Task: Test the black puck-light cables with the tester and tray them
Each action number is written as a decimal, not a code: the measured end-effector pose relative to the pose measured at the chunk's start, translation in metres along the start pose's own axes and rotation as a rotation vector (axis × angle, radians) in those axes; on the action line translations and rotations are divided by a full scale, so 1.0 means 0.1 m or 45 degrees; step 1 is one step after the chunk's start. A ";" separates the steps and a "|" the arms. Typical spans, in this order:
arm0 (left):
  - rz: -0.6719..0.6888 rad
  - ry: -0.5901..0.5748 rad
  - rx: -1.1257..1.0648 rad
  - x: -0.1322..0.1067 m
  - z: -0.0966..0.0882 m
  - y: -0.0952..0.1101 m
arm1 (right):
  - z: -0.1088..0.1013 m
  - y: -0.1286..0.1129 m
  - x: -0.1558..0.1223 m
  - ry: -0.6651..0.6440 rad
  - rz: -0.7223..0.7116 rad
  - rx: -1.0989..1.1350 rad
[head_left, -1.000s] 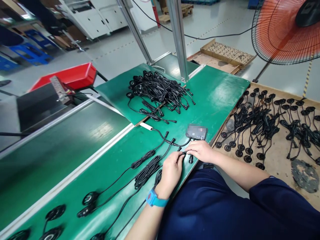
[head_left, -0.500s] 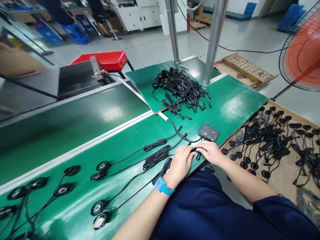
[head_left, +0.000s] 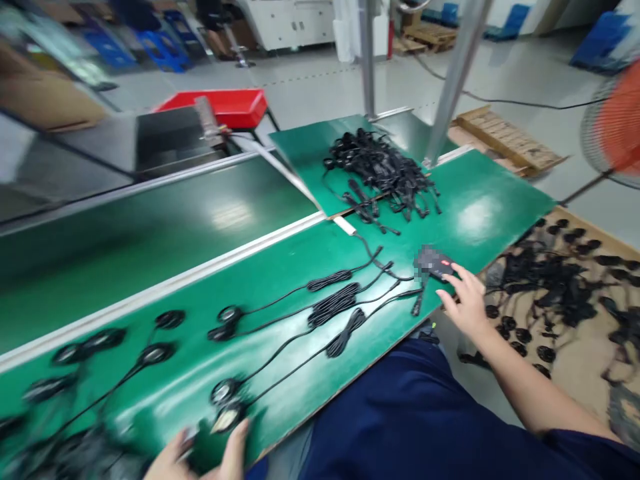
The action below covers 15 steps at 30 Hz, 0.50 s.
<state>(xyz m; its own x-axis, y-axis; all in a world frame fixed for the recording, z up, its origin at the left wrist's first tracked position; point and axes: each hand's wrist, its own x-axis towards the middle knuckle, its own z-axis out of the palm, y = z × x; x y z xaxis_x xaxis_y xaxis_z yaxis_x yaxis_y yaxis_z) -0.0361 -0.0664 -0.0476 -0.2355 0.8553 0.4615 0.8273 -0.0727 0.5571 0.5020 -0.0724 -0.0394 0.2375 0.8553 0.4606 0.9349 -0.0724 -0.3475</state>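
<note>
My right hand (head_left: pixel 466 298) is over the small black box (head_left: pixel 434 263), fingers apart, its fingertips at the box's near right edge. My left hand (head_left: pixel 203 461), partly cut off by the bottom edge, has thumb and fingers spread. It is closest to a black round lamp-like piece (head_left: pixel 229 418) with a pale face; a blurred shiny bit by its fingertips is unclear. A second round piece (head_left: pixel 226 391) lies just behind. Their black cables run right to coiled bundles, one a tied cable bundle (head_left: pixel 346 333). Near the box lies a black cable connector (head_left: pixel 417 305).
A heap of black cables (head_left: pixel 383 170) lies on a raised green board (head_left: pixel 295 150). More round pieces (head_left: pixel 155 353) are at the left of the green table (head_left: pixel 280 260). On the right are a carton of cables (head_left: pixel 555 273) and an orange fan (head_left: pixel 617 130). Metal posts (head_left: pixel 457 87) stand behind.
Both hands have left the cable ends they held together. My left hand has moved down and left to the round pieces; my right hand has moved right to the black box. The view has shifted.
</note>
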 end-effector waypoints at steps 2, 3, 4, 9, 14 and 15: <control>0.002 -0.037 0.220 -0.06 -0.01 0.09 | -0.01 0.07 0.00 0.018 -0.084 0.006; 0.048 -0.046 0.213 -0.06 0.00 0.13 | 0.00 0.12 0.01 0.036 -0.135 0.004; 0.066 -0.073 0.176 -0.04 0.01 0.16 | 0.04 0.18 0.03 0.064 -0.167 -0.002; 0.014 -0.123 0.055 0.07 0.03 0.19 | 0.26 0.29 0.09 0.255 -0.128 0.045; -0.007 -0.087 0.036 0.01 0.03 0.22 | 0.33 0.28 0.06 0.298 -0.066 -0.043; -0.013 -0.087 0.035 0.00 0.04 0.22 | 0.35 0.31 0.05 0.336 -0.107 -0.057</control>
<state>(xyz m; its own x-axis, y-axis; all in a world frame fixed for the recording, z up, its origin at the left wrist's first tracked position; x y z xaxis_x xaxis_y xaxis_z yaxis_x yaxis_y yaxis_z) -0.0161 -0.0662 -0.0381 -0.2095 0.8889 0.4074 0.8387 -0.0508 0.5421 0.5230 -0.0522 -0.0764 0.2136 0.6965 0.6850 0.9636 -0.0348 -0.2651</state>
